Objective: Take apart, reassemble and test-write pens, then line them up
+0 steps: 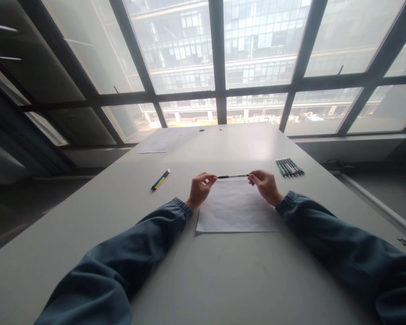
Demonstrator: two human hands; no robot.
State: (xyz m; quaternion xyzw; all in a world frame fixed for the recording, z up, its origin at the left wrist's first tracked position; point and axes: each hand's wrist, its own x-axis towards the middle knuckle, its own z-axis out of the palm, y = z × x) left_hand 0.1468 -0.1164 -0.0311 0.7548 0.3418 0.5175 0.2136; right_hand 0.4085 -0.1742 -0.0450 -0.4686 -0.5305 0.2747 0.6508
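Note:
A slim pen with a clear barrel and a dark left part lies level between my two hands, above the far edge of a white sheet of paper. My left hand pinches its left end between thumb and fingers. A bit of red shows at the left fingers; I cannot make out what it is. At the other end, my right hand is closed on the pen's tip with thumb and fingers.
Blue and yellow pens lie left of my hands. A row of several pens, green and dark, lies to the right. More paper rests at the far left of the white table. Large windows stand beyond.

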